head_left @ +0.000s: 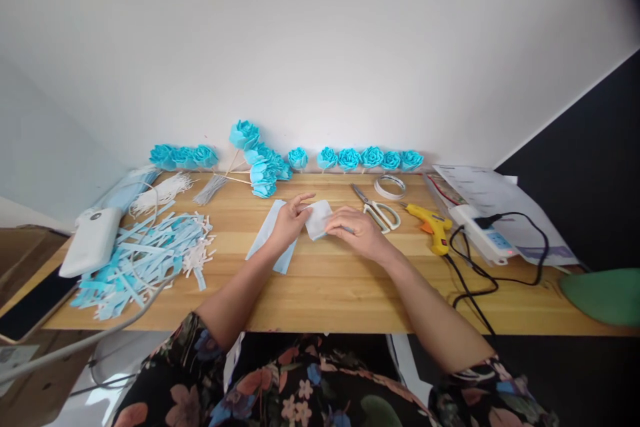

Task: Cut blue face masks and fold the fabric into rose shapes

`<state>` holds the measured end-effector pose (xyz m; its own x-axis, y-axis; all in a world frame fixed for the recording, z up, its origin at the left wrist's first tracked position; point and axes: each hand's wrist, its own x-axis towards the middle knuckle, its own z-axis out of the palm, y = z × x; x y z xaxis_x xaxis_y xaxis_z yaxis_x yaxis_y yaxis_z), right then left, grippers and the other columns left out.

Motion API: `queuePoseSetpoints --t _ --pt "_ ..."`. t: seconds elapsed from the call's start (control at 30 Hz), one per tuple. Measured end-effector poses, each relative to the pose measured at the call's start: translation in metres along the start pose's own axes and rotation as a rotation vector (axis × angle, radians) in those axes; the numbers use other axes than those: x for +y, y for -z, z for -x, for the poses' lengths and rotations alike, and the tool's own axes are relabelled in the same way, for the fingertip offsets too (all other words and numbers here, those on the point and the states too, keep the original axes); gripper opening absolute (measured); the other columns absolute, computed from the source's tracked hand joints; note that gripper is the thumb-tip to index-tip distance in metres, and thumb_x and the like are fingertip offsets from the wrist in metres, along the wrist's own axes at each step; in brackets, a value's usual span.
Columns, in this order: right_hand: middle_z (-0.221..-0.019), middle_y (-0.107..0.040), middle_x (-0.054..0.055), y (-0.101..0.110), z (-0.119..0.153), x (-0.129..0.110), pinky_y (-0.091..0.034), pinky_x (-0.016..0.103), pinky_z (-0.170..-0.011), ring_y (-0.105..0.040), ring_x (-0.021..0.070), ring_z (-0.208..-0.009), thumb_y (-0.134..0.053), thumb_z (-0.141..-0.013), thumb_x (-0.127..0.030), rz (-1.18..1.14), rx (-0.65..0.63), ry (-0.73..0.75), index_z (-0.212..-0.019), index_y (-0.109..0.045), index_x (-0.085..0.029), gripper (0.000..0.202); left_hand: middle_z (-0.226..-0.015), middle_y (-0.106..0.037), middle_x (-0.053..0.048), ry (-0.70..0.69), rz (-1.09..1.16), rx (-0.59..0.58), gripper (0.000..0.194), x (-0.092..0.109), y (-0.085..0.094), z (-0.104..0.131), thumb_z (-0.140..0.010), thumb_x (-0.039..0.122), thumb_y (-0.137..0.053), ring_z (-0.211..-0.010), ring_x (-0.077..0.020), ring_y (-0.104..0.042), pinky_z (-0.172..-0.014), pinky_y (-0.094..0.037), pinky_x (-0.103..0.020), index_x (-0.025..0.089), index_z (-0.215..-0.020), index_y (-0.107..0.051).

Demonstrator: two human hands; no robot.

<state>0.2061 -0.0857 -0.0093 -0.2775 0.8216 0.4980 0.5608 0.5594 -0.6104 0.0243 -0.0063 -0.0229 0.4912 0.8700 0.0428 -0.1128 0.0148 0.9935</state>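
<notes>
Between my two hands, just above the table's middle, is a small pale sheet (318,220) of thin, fabric-like material with a bluish lower edge. My left hand (293,219) pinches its left edge, with some fingers stretched out behind. At the right edge the fingers of my right hand (354,228) are closed on the same sheet. Flat strips of light blue material (267,232) lie partly under my left hand and wrist. Scissors with white handles (376,210) rest beyond my right hand, blades pointing away to the left.
Blue fabric flowers (349,159) line the wall. Left are blue and white scraps (150,257), a white power bank (94,240) and a phone (40,300). Right are a tape roll (390,187), a yellow glue gun (433,227), a power strip (483,237) with black cables, and papers (490,193).
</notes>
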Motion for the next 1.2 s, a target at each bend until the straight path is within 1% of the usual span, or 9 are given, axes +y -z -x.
queuePoseSetpoints --t 0.13,0.3,0.4,0.53,0.63,0.77,0.9,1.03,1.2 --pt "-0.109 -0.071 0.006 0.003 0.000 0.005 -0.045 0.045 -0.096 -0.062 0.0232 -0.104 -0.058 -0.091 -0.030 0.102 0.158 -0.033 -0.087 -0.072 -0.026 0.015 -0.083 -0.073 -0.002 -0.056 -0.134 -0.124 0.054 0.001 -0.003 0.004 -0.080 0.030 -0.062 -0.065 -0.0127 -0.059 -0.062 -0.042 -0.023 0.015 -0.130 -0.056" --pt "-0.119 -0.067 0.006 0.002 0.003 0.009 -0.045 0.043 -0.100 -0.061 0.0225 -0.114 -0.056 -0.092 -0.028 0.069 0.141 -0.085 -0.091 -0.071 -0.026 0.015 -0.098 -0.075 -0.008 -0.069 -0.137 -0.218 0.056 -0.001 -0.006 0.006 -0.080 0.028 -0.063 -0.089 -0.0197 -0.067 -0.078 -0.049 -0.026 0.017 -0.133 -0.055" --pt "-0.113 -0.069 0.007 0.001 0.002 0.007 -0.047 0.040 -0.095 -0.063 0.0219 -0.108 -0.057 -0.091 -0.027 0.024 0.109 -0.124 -0.090 -0.071 -0.024 0.014 -0.099 -0.075 -0.008 -0.068 -0.157 -0.252 0.059 -0.001 -0.007 0.007 -0.081 0.030 -0.062 -0.088 -0.0202 -0.068 -0.080 -0.049 -0.027 0.017 -0.138 -0.051" --pt "-0.093 -0.071 0.005 0.002 0.000 0.003 -0.049 0.036 -0.085 -0.065 0.0205 -0.092 -0.058 -0.091 -0.029 0.012 0.092 -0.162 -0.089 -0.071 -0.024 0.014 -0.094 -0.075 -0.007 -0.077 -0.200 -0.270 0.060 0.001 -0.007 0.010 -0.084 0.030 -0.061 -0.082 -0.0181 -0.065 -0.077 -0.048 -0.026 0.016 -0.141 -0.048" --pt "-0.092 -0.072 0.004 0.002 0.000 0.001 -0.048 0.034 -0.082 -0.065 0.0195 -0.087 -0.060 -0.089 -0.030 0.036 0.116 -0.198 -0.095 -0.071 -0.024 0.013 -0.092 -0.072 -0.006 -0.087 -0.195 -0.210 0.058 0.006 -0.007 0.012 -0.085 0.036 -0.061 -0.078 -0.0173 -0.062 -0.074 -0.047 -0.026 0.016 -0.139 -0.051" --pt "-0.091 -0.072 0.004 0.002 0.001 0.003 -0.049 0.033 -0.082 -0.066 0.0192 -0.086 -0.063 -0.087 -0.031 0.061 0.154 -0.245 -0.100 -0.071 -0.025 0.016 -0.090 -0.069 -0.006 -0.091 -0.226 -0.086 0.052 0.012 -0.007 0.013 -0.087 0.049 -0.055 -0.071 -0.0155 -0.059 -0.070 -0.046 -0.026 0.016 -0.127 -0.062" --pt "-0.090 -0.072 0.003 0.001 0.001 0.006 -0.049 0.032 -0.083 -0.066 0.0189 -0.086 -0.064 -0.086 -0.030 0.057 0.174 -0.254 -0.101 -0.071 -0.025 0.018 -0.067 -0.060 -0.001 -0.030 -0.243 -0.156 0.043 0.006 -0.009 0.010 -0.077 0.053 -0.066 -0.058 -0.0123 -0.049 -0.055 -0.036 -0.023 0.014 -0.093 -0.072" --pt "-0.096 -0.072 0.004 0.002 0.002 0.006 -0.050 0.033 -0.086 -0.066 0.0195 -0.090 -0.065 -0.084 -0.032 0.010 0.207 -0.295 -0.110 -0.070 -0.026 0.027 -0.054 -0.049 0.003 -0.013 -0.257 -0.099 0.039 -0.002 -0.008 0.007 -0.076 0.052 -0.066 -0.052 -0.0092 -0.039 -0.052 -0.028 -0.023 0.015 -0.062 -0.062" --pt "-0.111 -0.070 0.006 0.002 0.002 0.010 -0.052 0.033 -0.086 -0.066 0.0207 -0.098 -0.066 -0.082 -0.042 -0.264 0.238 -0.469 -0.132 -0.059 -0.025 0.054 -0.055 -0.055 0.001 -0.040 -0.198 0.000 0.041 -0.002 -0.005 0.004 -0.076 0.053 -0.064 -0.056 -0.0116 -0.046 -0.058 -0.034 -0.024 0.016 -0.059 -0.059"
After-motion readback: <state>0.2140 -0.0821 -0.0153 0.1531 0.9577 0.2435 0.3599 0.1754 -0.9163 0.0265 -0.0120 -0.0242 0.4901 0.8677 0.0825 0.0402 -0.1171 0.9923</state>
